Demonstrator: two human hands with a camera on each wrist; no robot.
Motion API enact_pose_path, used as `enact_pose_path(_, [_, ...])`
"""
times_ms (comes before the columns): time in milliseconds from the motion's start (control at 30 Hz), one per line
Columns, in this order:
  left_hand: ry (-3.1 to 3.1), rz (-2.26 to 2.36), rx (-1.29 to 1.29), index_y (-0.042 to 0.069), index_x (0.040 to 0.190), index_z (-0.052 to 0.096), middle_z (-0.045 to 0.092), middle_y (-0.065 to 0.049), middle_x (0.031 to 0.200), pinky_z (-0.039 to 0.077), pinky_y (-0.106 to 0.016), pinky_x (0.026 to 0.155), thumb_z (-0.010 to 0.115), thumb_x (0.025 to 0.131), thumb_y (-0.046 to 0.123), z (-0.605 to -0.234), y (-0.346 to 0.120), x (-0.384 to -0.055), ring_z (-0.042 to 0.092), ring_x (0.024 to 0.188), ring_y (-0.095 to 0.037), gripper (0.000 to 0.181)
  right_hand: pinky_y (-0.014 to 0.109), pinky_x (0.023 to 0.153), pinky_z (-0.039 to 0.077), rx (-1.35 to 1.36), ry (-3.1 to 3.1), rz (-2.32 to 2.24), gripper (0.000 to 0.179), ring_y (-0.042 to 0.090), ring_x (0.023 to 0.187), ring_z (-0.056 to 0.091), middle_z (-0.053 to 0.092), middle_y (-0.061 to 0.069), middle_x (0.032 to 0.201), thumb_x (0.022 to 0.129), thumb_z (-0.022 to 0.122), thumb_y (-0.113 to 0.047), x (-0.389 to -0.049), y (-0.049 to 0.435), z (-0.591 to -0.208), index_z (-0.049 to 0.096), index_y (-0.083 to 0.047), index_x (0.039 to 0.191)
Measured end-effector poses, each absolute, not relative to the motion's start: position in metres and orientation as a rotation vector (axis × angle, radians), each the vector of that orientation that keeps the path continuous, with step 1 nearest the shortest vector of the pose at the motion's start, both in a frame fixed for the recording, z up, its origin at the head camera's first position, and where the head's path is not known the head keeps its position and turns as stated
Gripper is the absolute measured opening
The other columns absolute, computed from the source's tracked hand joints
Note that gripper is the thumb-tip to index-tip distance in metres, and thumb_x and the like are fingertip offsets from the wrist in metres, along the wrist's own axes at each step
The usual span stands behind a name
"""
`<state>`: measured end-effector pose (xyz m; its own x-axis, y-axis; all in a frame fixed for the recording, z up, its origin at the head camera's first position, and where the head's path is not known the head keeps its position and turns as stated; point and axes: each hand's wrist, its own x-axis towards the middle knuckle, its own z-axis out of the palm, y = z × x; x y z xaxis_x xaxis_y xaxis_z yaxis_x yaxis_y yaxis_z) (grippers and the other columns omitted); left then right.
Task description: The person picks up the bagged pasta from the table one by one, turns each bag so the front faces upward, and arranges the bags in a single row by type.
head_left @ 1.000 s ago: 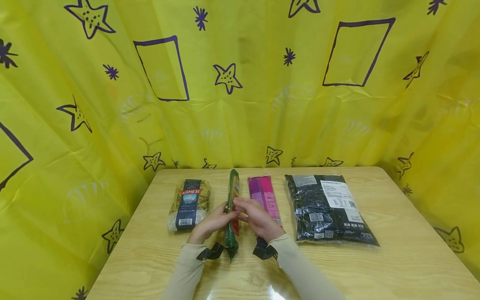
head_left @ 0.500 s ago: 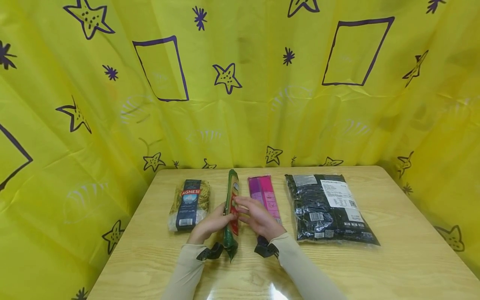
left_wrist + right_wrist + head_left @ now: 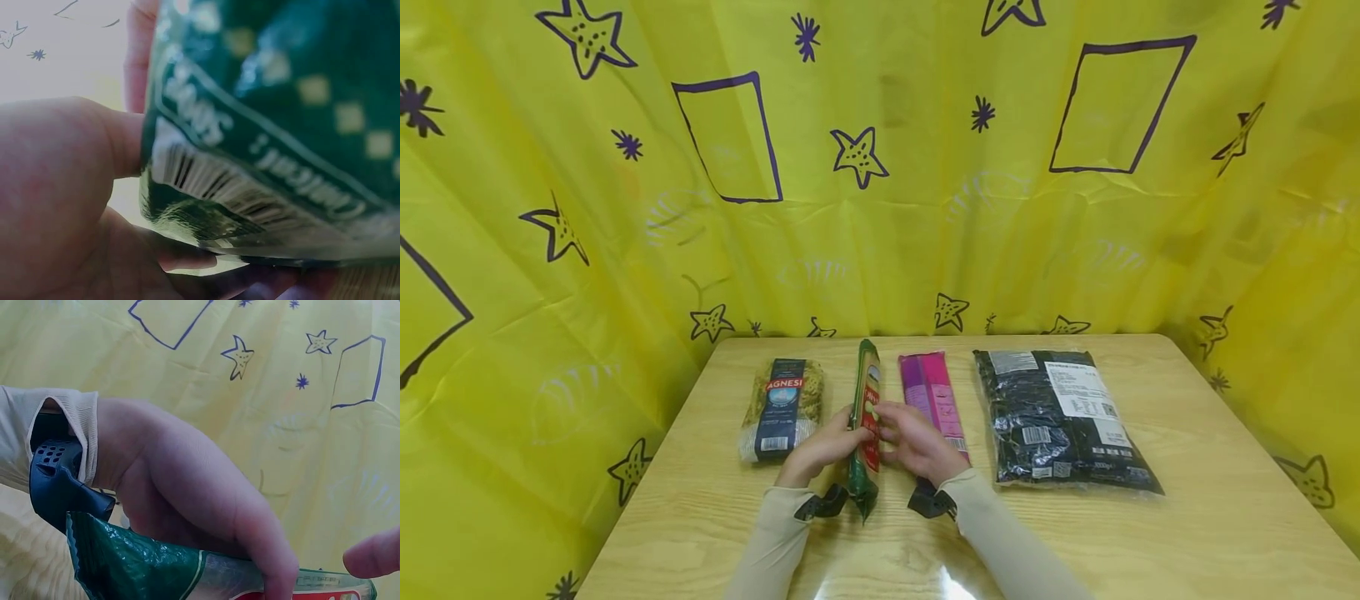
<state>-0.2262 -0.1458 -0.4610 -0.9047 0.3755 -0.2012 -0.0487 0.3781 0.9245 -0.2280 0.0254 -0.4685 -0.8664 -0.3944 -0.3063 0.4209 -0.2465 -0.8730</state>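
A green packet (image 3: pixel 863 479) with a red label and a see-through window stands on its long edge in the middle of the table, leaning slightly left. My left hand (image 3: pixel 822 450) holds it from the left side, thumb over the upper edge and fingers behind. Close up, the left wrist view shows a barcode and white print on the packet's green side (image 3: pixel 262 94), with the left hand (image 3: pixel 69 181) against its end. From the right, my right hand (image 3: pixel 921 442) touches the labelled face with loosely bent fingers. In the right wrist view, one digit (image 3: pixel 278 569) overlaps the red label.
Left of the hands lies an Agnesi pasta packet (image 3: pixel 782 408). A pink and purple packet (image 3: pixel 928 387) lies partly behind the right hand. Farther right is a large black bag (image 3: pixel 1052 458) with white labels. A yellow patterned curtain (image 3: pixel 895 250) hangs behind the wooden table (image 3: pixel 1210 500).
The green packet has tipped leftward, so more of its red label and window shows. My right fingers have slid off its upper edge onto the labelled face, while my left hand keeps its grip.
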Motion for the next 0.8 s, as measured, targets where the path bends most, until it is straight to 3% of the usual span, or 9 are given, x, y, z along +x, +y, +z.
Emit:
enact_pose_path(200, [2.293, 1.523, 0.260, -0.010, 0.144, 0.045, 0.066, -0.025, 0.120, 0.053, -0.029, 0.079, 0.057, 0.099, 0.014, -0.4588, -0.1465, -0.2247, 0.065, 0.094, -0.022, 0.052, 0.040, 0.089, 0.053, 0.034, 1.480, -2.153, 0.050, 0.017, 0.110, 0.059, 0.046, 0.018, 0.146, 0.110, 0.043, -0.023, -0.2286, 0.0258, -0.4705, 0.035, 0.000, 0.154])
enact_pose_path(800, [2.250, 1.543, 0.248, -0.013, 0.143, 0.043, 0.066, -0.030, 0.123, 0.056, -0.034, 0.086, 0.055, 0.100, 0.013, -0.4574, -0.1515, -0.2233, 0.068, 0.098, -0.024, 0.051, 0.048, 0.100, 0.052, 0.061, 1.437, -2.175, 0.049, 0.024, 0.115, 0.056, 0.043, 0.019, 0.149, 0.108, 0.047, -0.023, -0.2293, 0.0276, -0.4722, 0.042, 0.000, 0.151])
